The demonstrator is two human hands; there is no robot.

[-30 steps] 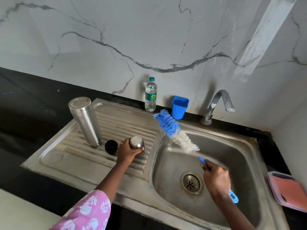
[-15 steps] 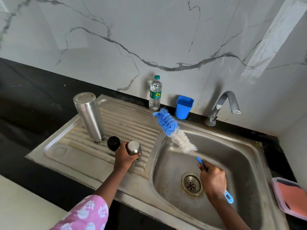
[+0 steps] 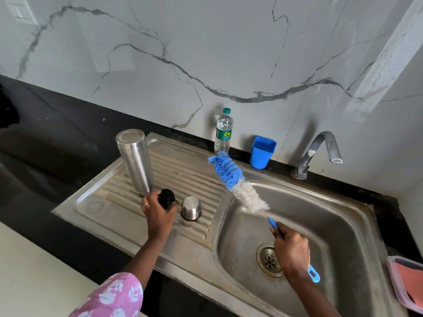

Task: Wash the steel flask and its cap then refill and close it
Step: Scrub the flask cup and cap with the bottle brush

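Left hand [image 3: 158,213] over the drainboard [image 3: 107,209], fingers curled round the black stopper [image 3: 166,197], gripping it. The stopper sits at the foot of the steel flask [image 3: 135,163], at the flask's 5 o'clock; whether the two touch cannot be told. The flask stands inverted, mouth down, on the ribs near the drainboard's 10 o'clock corner. Steel cap [image 3: 191,208] stands rim down just beside the stopper at its 3 o'clock, apart from the hand and near the ridge where the drainboard meets the basin [image 3: 320,213].

Right hand [image 3: 290,250] is closed on the blue handle of the bottle brush [image 3: 238,184]; bristles point to 11 o'clock, raised over that ridge and touching nothing. Open ribbed steel lies at 12 o'clock of the cap.

Drain [image 3: 269,259] is partly behind the right hand. Tap [image 3: 320,152] at the basin's 12 o'clock rim. Blue cup [image 3: 262,152] and water bottle [image 3: 223,131] stand on the black counter [image 3: 45,145] against the marble wall [image 3: 206,53]. A lidded container [image 3: 405,282] is at the 3 o'clock edge.
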